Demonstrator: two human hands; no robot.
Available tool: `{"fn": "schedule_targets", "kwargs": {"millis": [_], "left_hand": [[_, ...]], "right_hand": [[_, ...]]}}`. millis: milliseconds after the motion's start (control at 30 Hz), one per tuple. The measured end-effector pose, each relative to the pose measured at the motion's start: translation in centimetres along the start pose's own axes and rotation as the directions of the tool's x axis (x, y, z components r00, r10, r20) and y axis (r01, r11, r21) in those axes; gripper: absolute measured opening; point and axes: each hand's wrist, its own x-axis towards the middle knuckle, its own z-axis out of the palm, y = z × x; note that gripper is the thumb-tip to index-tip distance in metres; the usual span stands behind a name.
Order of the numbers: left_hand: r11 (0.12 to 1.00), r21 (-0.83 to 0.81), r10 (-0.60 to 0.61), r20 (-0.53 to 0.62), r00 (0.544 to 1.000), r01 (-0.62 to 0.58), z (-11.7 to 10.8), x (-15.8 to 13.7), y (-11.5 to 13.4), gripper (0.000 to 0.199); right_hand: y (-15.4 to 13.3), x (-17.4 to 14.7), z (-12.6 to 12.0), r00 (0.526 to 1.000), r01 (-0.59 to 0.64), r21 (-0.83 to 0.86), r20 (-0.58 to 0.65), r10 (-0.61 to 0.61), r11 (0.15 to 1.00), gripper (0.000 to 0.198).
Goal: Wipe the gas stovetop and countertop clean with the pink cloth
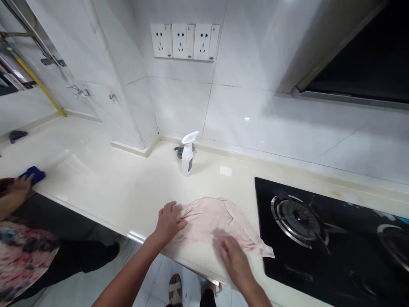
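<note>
A pale pink cloth lies spread and wrinkled on the cream countertop, its right corner reaching over the hob's edge. At the cloth's left edge, my left hand is closed on the gathered fabric. My right hand is by the cloth's front edge, fingers bent and blurred by motion; whether it grips the fabric cannot be made out. Behind the cloth stands a white spray bottle, upright, with a dark crumpled cloth partly hidden behind it.
To the right is a black gas hob under a dark range hood. Wall sockets are above the counter. At far left, another person's hand rests on a blue cloth by the counter's edge.
</note>
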Motion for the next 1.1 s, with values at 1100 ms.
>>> {"fn": "schedule_targets", "kwargs": {"millis": [1100], "left_hand": [[0.437, -0.654, -0.068, 0.660, 0.748, 0.617, -1.6, -3.8, 7.4, 0.054]], "right_hand": [[-3.1, -3.2, -10.3, 0.728, -0.349, 0.575, -0.331, 0.601, 0.740, 0.042]]}}
